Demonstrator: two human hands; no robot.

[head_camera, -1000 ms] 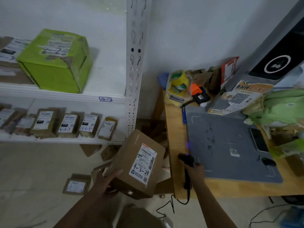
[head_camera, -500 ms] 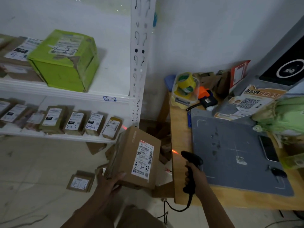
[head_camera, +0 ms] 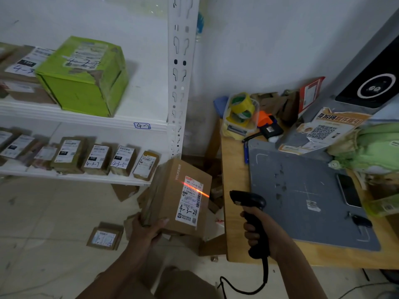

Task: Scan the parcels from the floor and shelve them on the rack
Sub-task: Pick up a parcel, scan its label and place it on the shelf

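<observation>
My left hand (head_camera: 146, 230) grips the lower left corner of a brown cardboard parcel (head_camera: 168, 197) and holds it up over the floor, its white label marked 4-3-24 facing me. My right hand (head_camera: 262, 231) grips the handle of a black corded barcode scanner (head_camera: 248, 200) pointed left at the parcel. A red scan line lies across the upper part of the label. The white rack (head_camera: 86, 120) stands at the left, with a green box (head_camera: 84, 76) on its upper shelf and several small labelled parcels (head_camera: 97, 159) on the lower one.
A small parcel (head_camera: 105, 235) and cardboard scraps lie on the floor under the held box. At the right, a wooden table (head_camera: 235, 212) carries a grey mat (head_camera: 302, 190), tape rolls (head_camera: 241, 108), a phone (head_camera: 348, 189) and a green bag (head_camera: 375, 147).
The scanner has lifted off the table edge and turned toward the parcel. Its red line, earlier on the rack and table edge, now lies on the label. The parcel is tilted more upright.
</observation>
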